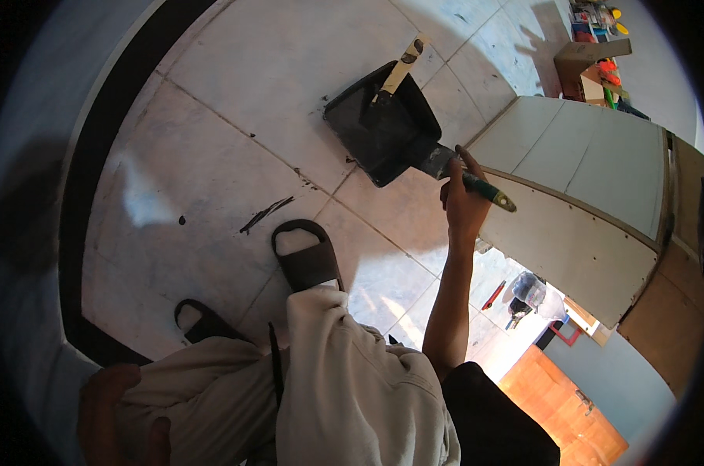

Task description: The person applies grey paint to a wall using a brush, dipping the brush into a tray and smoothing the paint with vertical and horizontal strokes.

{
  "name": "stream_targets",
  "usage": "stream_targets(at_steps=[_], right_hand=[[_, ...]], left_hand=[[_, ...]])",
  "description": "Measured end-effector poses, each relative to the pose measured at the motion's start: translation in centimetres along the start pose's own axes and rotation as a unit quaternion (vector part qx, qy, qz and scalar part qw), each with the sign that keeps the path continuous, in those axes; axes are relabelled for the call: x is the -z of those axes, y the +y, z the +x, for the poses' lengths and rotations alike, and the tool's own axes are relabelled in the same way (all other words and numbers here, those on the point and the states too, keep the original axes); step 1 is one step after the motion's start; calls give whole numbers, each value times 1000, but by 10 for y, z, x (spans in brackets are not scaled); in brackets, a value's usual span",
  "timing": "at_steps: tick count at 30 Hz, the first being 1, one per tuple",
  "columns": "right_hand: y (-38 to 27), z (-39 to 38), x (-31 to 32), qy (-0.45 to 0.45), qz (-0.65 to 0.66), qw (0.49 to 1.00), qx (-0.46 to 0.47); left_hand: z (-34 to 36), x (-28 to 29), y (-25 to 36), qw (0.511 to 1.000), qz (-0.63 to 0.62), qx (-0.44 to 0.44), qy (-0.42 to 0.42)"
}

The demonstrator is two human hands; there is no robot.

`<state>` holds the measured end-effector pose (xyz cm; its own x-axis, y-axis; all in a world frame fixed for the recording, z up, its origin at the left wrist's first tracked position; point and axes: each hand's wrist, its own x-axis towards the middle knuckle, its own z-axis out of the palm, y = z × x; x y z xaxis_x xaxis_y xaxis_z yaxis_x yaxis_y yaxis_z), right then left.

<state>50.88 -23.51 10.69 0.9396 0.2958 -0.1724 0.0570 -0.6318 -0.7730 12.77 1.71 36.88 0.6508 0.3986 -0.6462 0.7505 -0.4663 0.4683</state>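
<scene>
My right hand (467, 198) is closed round the green handle of a wide paintbrush (482, 186). The brush has a grey ferrule, and its dark bristle end meets the near right corner of a black tray (359, 124) shaped like a dustpan. Dark stains coat the inside of this tray, which lies on the tiles. Across its far edge rests a pale flat strip (405, 66) with black smears. At the lower left, my left hand (111, 415) hangs beside my leg, thumb and fingers apart, nothing seen in it.
Black smears (266, 213) mark the tiled floor. A black painted band (74, 233) runs along the left wall's foot. On the right stands a pale panelled cabinet (577, 179); beyond it are a cardboard box (589, 66), a red-handled tool (493, 295) and a clear plastic bag (529, 291).
</scene>
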Motion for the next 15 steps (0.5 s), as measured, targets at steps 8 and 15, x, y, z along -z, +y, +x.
stream_targets(at_steps=[8, 15], right_hand=[[2, -16, -1, 48, 18, 999, 3], [1, -20, 1, 50, 17, 999, -12]], left_hand=[[2, 0, 4, 1000, 21, 4, 0], [0, 0, 4, 1000, 19, 11, 2]])
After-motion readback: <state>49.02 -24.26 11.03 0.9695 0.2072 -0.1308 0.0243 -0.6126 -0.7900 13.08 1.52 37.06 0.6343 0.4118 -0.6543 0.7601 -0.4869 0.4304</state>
